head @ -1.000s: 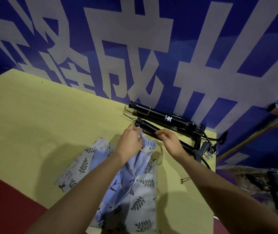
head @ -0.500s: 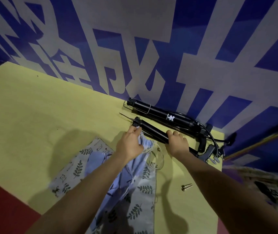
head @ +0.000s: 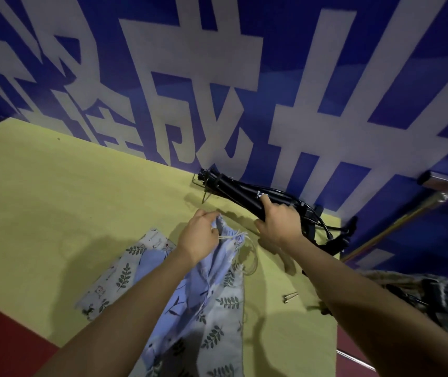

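1. On the yellow table, near its far right corner, a black folded stand lies slantwise close to the blue banner with large white characters.
2. The right hand grips the stand around its middle: thumb underneath, fingers curled over the top and clamped on the black tube.
3. The stand's far end points up and left toward the banner, with thin wire legs sticking out below it. Whether that end touches the table cannot be told.
4. Black cables and clamp parts trail from the stand's near end, behind the right wrist.
5. Just left of the stand, the left hand pinches the gathered mouth of a drawstring bag, its fingers drawn together on the cloth and lifting it slightly.
6. The bag is pale grey and blue with a leaf print. Its body lies flat on the table and runs toward the near edge, partly under the left forearm.
7. A pale cord loops out of the bag's mouth onto the table between the two hands.
8. Two small metal bolts lie on the table right of the bag, just beside the right forearm.
9. Beyond the table's right edge sits a dark bundle, too dim to make out.
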A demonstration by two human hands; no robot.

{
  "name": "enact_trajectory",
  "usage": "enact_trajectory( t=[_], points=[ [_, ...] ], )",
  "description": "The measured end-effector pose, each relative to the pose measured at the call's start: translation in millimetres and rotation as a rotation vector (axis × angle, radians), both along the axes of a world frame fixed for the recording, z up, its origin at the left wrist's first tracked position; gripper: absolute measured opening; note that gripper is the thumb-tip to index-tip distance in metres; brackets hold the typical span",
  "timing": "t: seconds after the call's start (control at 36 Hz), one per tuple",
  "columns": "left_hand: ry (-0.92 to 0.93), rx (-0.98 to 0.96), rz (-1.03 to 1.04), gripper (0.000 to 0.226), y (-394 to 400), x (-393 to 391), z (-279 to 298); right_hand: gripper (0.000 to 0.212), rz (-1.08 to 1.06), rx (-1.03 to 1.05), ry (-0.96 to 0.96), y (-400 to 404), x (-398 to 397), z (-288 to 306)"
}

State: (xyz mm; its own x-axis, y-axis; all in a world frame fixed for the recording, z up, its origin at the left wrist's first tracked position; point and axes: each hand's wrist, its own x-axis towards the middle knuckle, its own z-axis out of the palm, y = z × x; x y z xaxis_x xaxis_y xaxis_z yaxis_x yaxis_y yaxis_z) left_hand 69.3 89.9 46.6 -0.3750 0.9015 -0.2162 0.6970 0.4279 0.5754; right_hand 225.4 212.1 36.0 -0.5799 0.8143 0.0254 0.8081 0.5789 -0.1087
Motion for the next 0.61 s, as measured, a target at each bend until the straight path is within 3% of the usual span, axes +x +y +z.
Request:
enact_trajectory(
  t=[0.14,0.39,0.47,0.61],
  points=[
    [-0.068,0.117,0.067,0.051,-15,7,14,0.037,-0.048,-0.039,0.183,-13,11,24],
    [0.137,0.134,0.061,0.031,-34,16,32,0.033,-0.051,-0.038,0.328,-41,38,54],
    [0.221,0.068,-0.009,0.022,-39,15,31,0.035,-0.061,-0.060,0.387,-51,46,58],
    [0.166,-0.090,-0.070,0.042,-41,13,22,0.035,-0.060,-0.133,0.345,-73,57,49]
  ],
)
